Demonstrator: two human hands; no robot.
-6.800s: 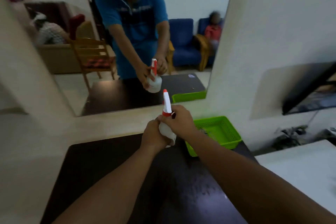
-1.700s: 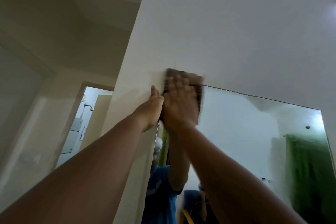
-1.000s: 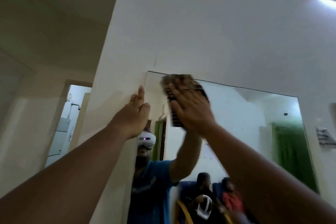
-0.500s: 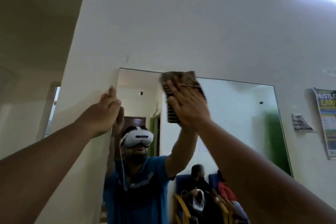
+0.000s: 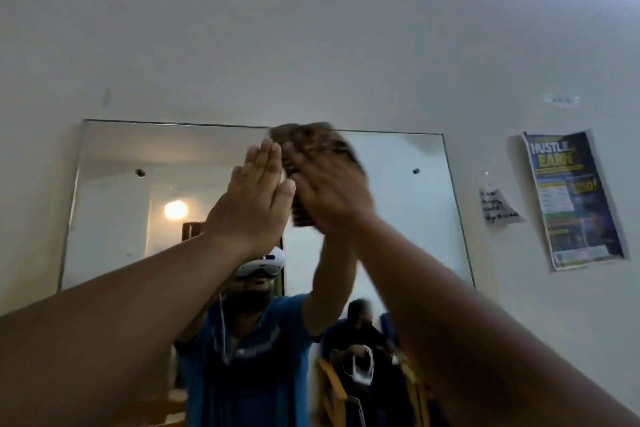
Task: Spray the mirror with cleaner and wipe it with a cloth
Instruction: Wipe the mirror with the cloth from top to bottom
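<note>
Against mirror: right hand presses cloth, left hand flat.

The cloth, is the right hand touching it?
Touching. The head view shows the right hand pressed flat over the cloth, with no gap between them.

The left hand and the right hand are crowding the middle of the mirror, just beside each other, the right one pressing the cloth to it. Bare glass is lying free on either side. Farther right, a note and a poster are hanging on the wall.
</note>
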